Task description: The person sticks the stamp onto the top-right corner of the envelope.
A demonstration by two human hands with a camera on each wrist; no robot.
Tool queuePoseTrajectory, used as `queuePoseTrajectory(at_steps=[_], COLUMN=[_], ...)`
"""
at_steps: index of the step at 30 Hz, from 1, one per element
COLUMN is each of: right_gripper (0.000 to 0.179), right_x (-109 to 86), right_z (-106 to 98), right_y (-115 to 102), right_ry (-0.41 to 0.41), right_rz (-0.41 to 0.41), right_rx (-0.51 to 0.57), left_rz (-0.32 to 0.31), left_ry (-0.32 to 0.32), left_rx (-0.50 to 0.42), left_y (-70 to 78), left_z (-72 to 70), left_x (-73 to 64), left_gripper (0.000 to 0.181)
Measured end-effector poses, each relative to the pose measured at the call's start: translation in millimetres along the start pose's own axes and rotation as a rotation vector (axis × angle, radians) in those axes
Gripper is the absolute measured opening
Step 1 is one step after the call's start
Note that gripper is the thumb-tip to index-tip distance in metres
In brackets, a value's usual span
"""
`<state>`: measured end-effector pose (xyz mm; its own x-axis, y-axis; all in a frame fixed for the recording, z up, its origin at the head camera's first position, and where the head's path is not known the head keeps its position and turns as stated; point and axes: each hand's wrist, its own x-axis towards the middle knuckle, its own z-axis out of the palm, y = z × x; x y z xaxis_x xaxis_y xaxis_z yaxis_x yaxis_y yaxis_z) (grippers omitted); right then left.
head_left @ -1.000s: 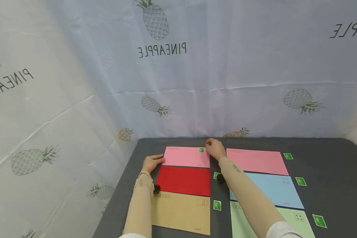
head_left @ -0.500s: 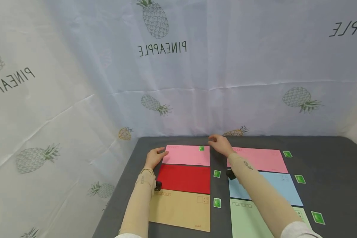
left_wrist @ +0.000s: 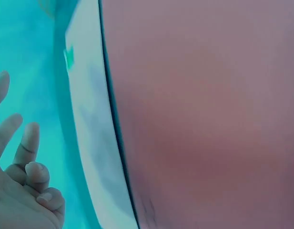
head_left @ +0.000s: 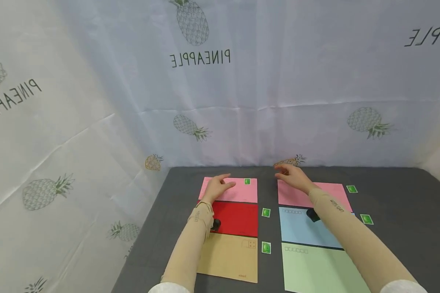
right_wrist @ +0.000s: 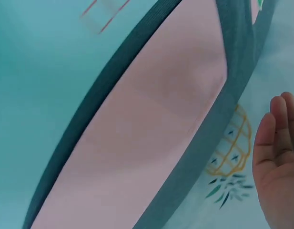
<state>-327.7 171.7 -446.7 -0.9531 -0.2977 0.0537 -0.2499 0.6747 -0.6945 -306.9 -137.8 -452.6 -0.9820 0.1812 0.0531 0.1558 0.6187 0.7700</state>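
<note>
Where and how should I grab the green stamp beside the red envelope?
Likely pinch the green stamp by its right edge, coming from the right: it lies flat on the dark table, its left edge close to the red envelope, with more bare room toward the blue envelope.

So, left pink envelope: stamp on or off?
On: the green stamp lies within the edges of the envelope, near its far right corner.

dark grey table (head_left: 407,207) | pale cloth (head_left: 308,73) behind and at left | pineapple prints (head_left: 192,23) | mirrored lettering (head_left: 200,58)
</note>
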Motion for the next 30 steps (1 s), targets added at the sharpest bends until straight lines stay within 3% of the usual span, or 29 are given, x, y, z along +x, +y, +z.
queuePoseTrajectory(at_steps=[9, 14, 19, 27, 30], right_gripper=[0.050, 0.055, 0.051, 0.059, 0.059], right_x=[-23.8, -31.4, -42.6, -69.7, -79.2], right_z=[-16.9, -25.6, -35.5, -57.8, -63.8], right_y=[32.3, 42.4, 58.8, 87.9, 97.5], right_ry=[-0.004, 0.012, 0.068, 0.078, 0.096], right_rz=[0.051, 0.090, 0.160, 0.235, 0.271], right_rx=[0.017, 0.059, 0.048, 0.153, 0.148], left_rz=[0.037, 0.045, 0.060, 0.056, 0.046], left_ry=[-0.066, -0.066, -0.120, -0.175, -0.192], left_rx=[-0.087, -0.052, -0.038, 0.025, 0.042], left_y=[34.1, 50.4, 70.4, 87.2, 88.7], left_z=[44.3, 65.2, 85.7, 104.3, 109.0], left_x=[2.3, 5.2, 8.1, 8.2, 5.8], left_gripper=[0.050, 0.052, 0.054, 0.060, 0.060])
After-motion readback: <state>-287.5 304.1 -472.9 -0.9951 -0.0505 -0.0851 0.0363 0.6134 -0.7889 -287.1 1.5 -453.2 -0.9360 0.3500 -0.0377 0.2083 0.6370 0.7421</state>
